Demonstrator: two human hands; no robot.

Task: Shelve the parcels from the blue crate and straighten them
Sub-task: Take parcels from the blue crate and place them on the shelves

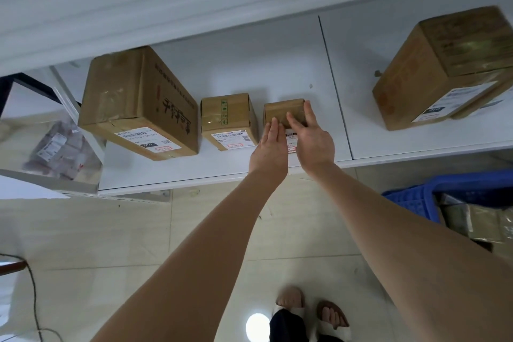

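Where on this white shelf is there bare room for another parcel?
The white shelf lies bare between the small brown cardboard box and the large taped cardboard box at right. Crowded: narrow gaps either side of the medium brown cardboard box.

Large carton (pixel 138 103): black Chinese calligraphy on side, label tag "010". Middle carton (pixel 226 115), right carton (pixel 444 69): barcode labels illegible.

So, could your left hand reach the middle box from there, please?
Probably yes: the left hand is at the small box, and the middle box stands just left of it with only bare shelf between.
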